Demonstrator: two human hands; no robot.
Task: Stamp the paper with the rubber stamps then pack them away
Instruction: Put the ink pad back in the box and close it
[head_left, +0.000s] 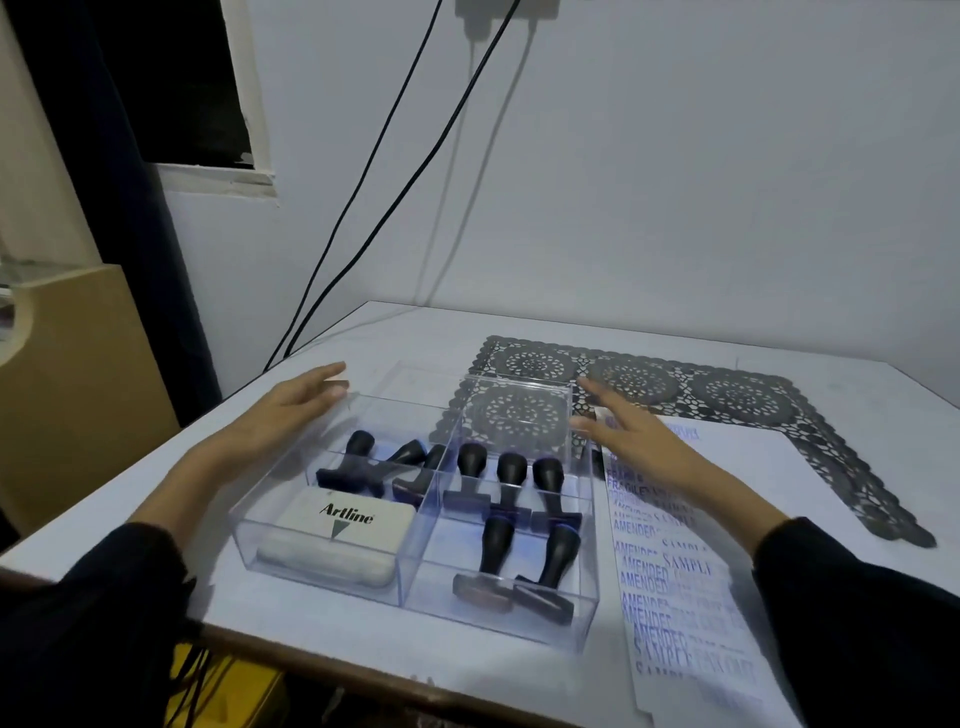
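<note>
A clear plastic organiser box (332, 584) sits in front of me on the white table (363, 634). Several black-handled rubber stamps (511, 499) lie in its compartments, and a white Artline ink pad (343, 538) fills the front-left one. The sheet of paper (691, 587), covered in blue stamped words, lies to the right of the box. My left hand (291, 410) hovers at the box's far-left side, fingers spread and holding nothing. My right hand (639, 441) is spread at the box's far-right corner, touching or just beside the wall, also holding nothing.
A dark lace placemat (727, 395) stretches across the back of the table and down the right side, partly under the box. Black cables (395, 208) hang down the wall behind. The table's front edge runs close to me.
</note>
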